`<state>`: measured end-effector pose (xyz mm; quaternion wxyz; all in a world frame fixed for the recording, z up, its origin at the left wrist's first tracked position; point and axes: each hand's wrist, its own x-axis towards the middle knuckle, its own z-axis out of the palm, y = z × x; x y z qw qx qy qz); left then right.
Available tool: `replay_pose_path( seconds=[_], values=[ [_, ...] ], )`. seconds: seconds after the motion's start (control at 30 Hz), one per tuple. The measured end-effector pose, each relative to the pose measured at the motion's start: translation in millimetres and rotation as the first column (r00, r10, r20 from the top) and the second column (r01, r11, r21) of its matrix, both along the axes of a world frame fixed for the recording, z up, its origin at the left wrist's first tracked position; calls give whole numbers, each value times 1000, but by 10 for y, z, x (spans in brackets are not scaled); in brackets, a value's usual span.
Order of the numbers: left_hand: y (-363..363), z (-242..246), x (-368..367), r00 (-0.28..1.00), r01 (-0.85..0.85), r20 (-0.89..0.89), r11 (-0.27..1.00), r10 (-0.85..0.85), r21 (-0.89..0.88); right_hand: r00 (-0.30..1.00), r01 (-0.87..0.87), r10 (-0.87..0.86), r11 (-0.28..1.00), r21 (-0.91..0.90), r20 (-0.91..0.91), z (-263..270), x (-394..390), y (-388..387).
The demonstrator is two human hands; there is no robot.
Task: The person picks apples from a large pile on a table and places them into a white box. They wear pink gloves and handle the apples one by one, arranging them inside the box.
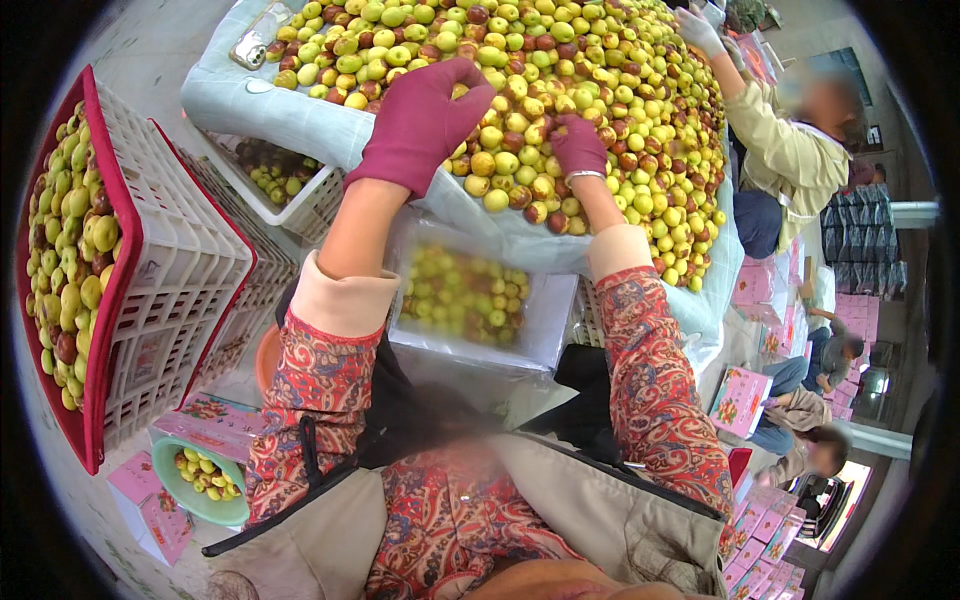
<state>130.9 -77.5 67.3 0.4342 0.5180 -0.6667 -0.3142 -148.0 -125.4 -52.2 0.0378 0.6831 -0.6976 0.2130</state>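
Note:
A broad heap of green and red-brown fresh jujubes (525, 105) lies on a padded table (285, 124) covered in light blue cloth. My left hand (427, 124), in a maroon glove, is over the near left part of the heap with its fingers curled; whether a fruit is inside is hidden. Farther right, my right hand (580, 148), gloved alike, reaches in among the jujubes, and its fingertips are partly lost between them. Below the table edge, between my knees, sits a plastic-lined carton (551, 319) with blurred jujubes in it.
At left stand red-rimmed white plastic crates (176, 247), the front one full of jujubes. Nearby are another crate (330, 199), a green basin (161, 469) of fruit and a phone (259, 37). A co-worker (787, 157) works at right, with pink cartons (765, 525) stacked behind.

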Motion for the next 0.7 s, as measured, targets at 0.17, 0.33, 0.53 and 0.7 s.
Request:
replay_pose_path(
  seconds=[0.17,0.33,0.53,0.7],
  values=[
    [0,23,-9,1000,-6,-11,1000,6,12,989,-25,16,998,63,145,239,-16,-83],
    [-31,-22,-37,1000,-12,1,999,12,-38,960,35,91,900,434,-266,276,429,-399],
    [-40,-67,10,995,38,-80,980,-55,-197,987,-13,42,984,178,-157,157,241,-450],
    [32,50,16,980,58,-186,995,-71,-75,794,-603,608,788,123,0,139,35,590]
  ],
)
